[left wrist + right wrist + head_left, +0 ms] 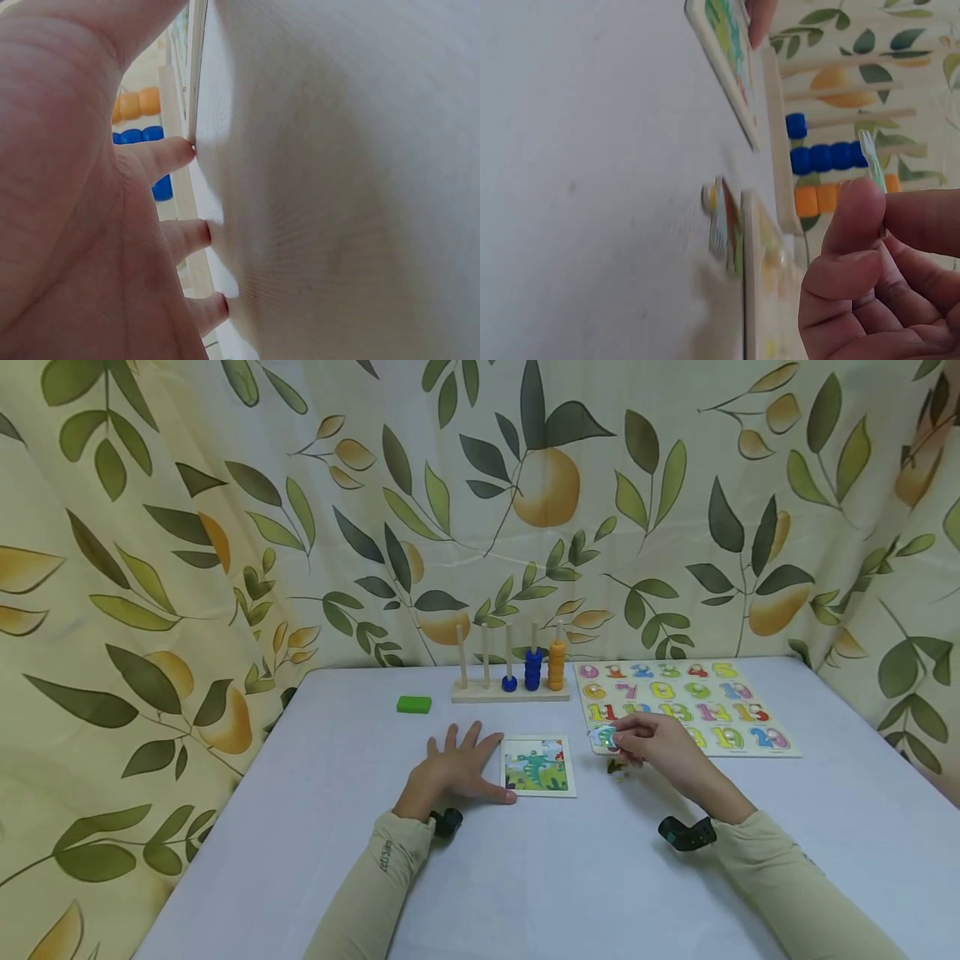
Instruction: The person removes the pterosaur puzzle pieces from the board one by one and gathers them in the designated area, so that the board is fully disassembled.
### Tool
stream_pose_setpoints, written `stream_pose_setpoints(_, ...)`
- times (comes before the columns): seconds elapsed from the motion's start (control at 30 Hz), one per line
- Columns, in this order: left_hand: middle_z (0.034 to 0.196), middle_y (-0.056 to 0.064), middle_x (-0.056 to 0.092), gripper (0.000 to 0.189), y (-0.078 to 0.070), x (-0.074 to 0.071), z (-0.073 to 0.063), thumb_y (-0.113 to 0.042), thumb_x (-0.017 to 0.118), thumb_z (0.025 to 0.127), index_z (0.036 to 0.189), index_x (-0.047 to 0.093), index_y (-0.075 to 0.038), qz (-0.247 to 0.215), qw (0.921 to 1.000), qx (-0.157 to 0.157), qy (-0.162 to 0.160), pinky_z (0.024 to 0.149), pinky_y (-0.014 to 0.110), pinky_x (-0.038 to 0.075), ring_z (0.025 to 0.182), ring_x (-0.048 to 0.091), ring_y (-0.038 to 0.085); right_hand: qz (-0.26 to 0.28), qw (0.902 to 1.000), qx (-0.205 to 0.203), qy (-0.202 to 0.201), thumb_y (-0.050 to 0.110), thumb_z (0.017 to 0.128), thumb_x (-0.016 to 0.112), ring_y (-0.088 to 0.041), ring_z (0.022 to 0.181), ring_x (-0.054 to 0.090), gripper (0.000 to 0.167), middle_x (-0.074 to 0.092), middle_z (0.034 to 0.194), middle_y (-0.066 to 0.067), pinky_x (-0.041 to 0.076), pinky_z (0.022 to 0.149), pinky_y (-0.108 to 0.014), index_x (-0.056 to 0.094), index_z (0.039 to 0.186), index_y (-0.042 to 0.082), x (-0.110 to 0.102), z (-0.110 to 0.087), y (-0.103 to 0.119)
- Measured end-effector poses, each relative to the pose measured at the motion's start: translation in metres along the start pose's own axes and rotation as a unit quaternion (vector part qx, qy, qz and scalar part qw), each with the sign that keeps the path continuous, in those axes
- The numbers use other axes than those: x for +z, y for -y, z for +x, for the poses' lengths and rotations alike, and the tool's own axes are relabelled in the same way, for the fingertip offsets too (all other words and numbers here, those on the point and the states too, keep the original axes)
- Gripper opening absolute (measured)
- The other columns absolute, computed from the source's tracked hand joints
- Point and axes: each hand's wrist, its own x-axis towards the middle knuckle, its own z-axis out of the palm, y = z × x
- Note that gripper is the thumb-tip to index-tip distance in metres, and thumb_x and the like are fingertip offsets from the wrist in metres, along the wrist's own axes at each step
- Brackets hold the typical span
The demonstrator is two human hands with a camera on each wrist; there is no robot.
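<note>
pinching a small puzzle piece [604, 737] btwn thumb & finger, r hand [663, 747] is by number board [783, 749] in head view; l hand [459, 768], fingers spread, is at l edge of dino puzzle [537, 767]. peg rack [510, 695] behind, green block [414, 704] off l. l wrist view: fingers apart, tips on table [337, 187]. r wrist view: grip clamped on piece; loose pieces [724, 229] just beside board.

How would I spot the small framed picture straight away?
On the white table, find the beaded peg rack. Nearer the viewer, the left hand touches a small framed picture. Unlike the larger number board to its right, it shows a green creature.
</note>
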Motion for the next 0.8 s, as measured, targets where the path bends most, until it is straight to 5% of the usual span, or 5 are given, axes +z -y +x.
stream_pose_setpoints(0.27, 0.18, 0.01, 0.009, 0.107, -0.002, -0.001, -0.001, -0.069, 0.079, 0.087, 0.172, 0.026, -0.03, -0.005, 1.0, -0.005, 0.004, 0.124, 0.072, 0.003, 0.162, 0.001, 0.046, -0.014, 0.9998, 0.015, -0.008, 0.011, 0.109, 0.062, -0.017, 0.081, 0.064, 0.036, 0.072, 0.098, -0.013, 0.053, 0.065, -0.028, 0.059, 0.134, -0.014, -0.022, -0.012, -0.019)
stream_pose_setpoints(0.6, 0.18, 0.009, 0.003, 0.114, 0.008, 0.01, 0.019, -0.077, 0.077, 0.082, 0.173, 0.021, -0.034, -0.007, 0.9999, -0.004, 0.006, 0.121, 0.076, -0.002, 0.162, -0.006, 0.046, -0.044, 0.9968, 0.067, -0.009, 0.01, 0.109, 0.062, -0.019, 0.079, 0.064, 0.036, 0.072, 0.099, -0.01, 0.054, 0.062, -0.028, 0.06, 0.136, -0.014, -0.042, -0.021, -0.035)
stream_pose_setpoints(0.8, 0.18, 0.01, 0.004, 0.113, 0.005, 0.005, 0.011, -0.073, 0.078, 0.084, 0.173, 0.022, -0.032, -0.011, 0.9999, -0.003, 0.011, 0.122, 0.074, -0.002, 0.162, -0.005, 0.046, -0.055, 0.9956, 0.076, -0.003, 0.009, 0.109, 0.061, -0.02, 0.073, 0.06, 0.034, 0.069, 0.089, -0.007, 0.05, 0.057, -0.028, 0.06, 0.133, -0.014, -0.048, -0.026, -0.04)
